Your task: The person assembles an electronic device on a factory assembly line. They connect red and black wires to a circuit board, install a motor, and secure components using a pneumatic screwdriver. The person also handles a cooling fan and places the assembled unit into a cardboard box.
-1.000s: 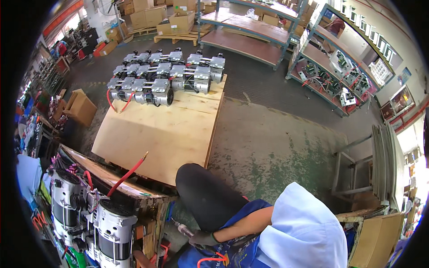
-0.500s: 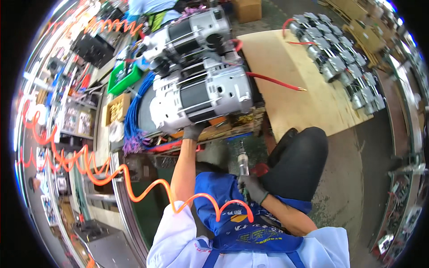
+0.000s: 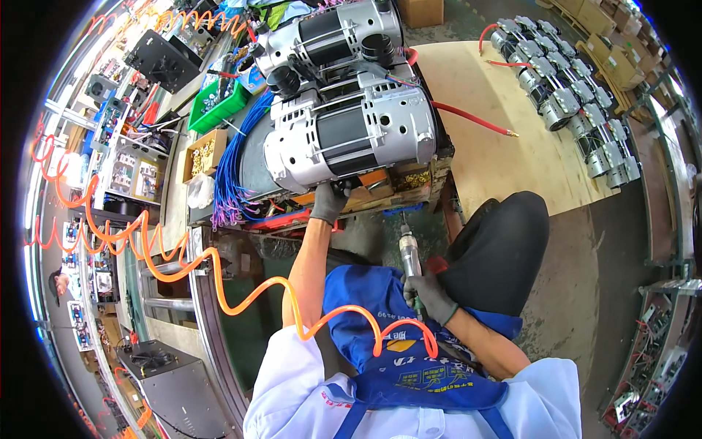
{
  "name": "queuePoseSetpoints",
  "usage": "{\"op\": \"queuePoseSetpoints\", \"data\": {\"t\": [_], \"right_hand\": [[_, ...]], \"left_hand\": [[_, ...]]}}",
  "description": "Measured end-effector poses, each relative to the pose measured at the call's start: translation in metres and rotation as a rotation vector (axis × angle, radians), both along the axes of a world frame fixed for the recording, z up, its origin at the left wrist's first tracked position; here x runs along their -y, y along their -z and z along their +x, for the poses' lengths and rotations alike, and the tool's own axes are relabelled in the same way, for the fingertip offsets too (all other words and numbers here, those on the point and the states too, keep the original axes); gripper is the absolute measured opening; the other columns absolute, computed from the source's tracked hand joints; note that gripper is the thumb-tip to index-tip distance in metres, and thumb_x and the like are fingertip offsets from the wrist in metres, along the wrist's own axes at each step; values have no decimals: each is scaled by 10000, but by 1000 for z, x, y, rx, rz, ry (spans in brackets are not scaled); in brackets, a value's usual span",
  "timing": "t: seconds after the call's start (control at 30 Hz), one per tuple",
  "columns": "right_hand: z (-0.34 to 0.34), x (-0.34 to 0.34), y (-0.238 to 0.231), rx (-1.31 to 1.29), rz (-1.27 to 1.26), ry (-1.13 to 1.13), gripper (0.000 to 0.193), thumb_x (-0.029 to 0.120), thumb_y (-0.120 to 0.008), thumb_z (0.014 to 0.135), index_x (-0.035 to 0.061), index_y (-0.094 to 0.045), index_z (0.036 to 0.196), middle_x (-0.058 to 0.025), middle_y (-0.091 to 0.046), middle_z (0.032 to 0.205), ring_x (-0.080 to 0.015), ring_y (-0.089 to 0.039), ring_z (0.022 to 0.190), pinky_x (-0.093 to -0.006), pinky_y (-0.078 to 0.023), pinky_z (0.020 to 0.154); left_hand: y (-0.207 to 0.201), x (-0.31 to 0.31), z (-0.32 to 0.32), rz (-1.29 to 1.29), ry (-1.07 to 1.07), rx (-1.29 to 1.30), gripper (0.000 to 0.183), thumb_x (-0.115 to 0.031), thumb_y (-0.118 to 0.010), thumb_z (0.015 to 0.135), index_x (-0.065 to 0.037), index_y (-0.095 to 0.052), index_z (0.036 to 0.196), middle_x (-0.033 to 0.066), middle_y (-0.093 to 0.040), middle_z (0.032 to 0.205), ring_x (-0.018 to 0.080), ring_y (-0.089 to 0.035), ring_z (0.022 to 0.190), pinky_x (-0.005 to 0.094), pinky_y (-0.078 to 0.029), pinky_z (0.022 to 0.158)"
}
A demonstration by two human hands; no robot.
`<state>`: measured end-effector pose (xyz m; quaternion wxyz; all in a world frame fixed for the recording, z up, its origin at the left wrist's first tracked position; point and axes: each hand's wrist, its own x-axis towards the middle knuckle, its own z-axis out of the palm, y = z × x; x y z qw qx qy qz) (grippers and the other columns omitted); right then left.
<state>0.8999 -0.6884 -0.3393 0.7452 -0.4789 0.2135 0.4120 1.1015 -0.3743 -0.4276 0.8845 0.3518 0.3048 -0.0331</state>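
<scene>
My gloved left hand (image 3: 331, 203) reaches up to the lower edge of a silver and black compressor motor (image 3: 351, 139). Its fingers curl against the underside, partly hidden by the housing. A pneumatic screwdriver (image 3: 410, 252) is gripped in my gloved right hand (image 3: 430, 295), bit pointing away from me, above my blue apron. Behind the near motor lies a second, similar motor (image 3: 322, 36) with black round ports. From the near motor's right side a red cable (image 3: 475, 117) runs out over a plywood sheet (image 3: 475, 161).
An orange coiled air hose (image 3: 241, 306) crosses from the left toward my lap. Left of the motors are blue wires (image 3: 232, 172), a green bin (image 3: 218, 108) and a carton of brass fittings (image 3: 203, 157). Several finished-looking motors (image 3: 563, 95) stand in rows on the plywood.
The view has shifted, so the motors and bench appear farther right. My left hand stays at the motor's lower edge, with more of its fingers showing. The screwdriver remains in my right hand.
</scene>
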Motion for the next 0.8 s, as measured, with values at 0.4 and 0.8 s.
{"op": "queuePoseSetpoints", "data": {"t": [0.4, 0.8], "right_hand": [[5, 12, -48, 195, -25, -87, 243, -13, -587, 722, 27, -531, 955, -65, -555, 669, -153, -541, 472, -303, -463, 408], [6, 15, -49, 209, -74, -98, 280, -11, -591, 732, 30, -514, 998, -67, -551, 718, -143, -541, 482, -295, -469, 406]], "left_hand": [[-45, 13, -45, -281, 130, 211, 308, -224, -629, 854, -51, -630, 1109, 132, -686, 1090, 197, -570, 684, 246, -475, 480], [-25, 3, -35, -425, 138, 220, 361, -307, -588, 883, -35, -621, 1118, 181, -661, 1142, 184, -563, 683, 245, -460, 491]]}}
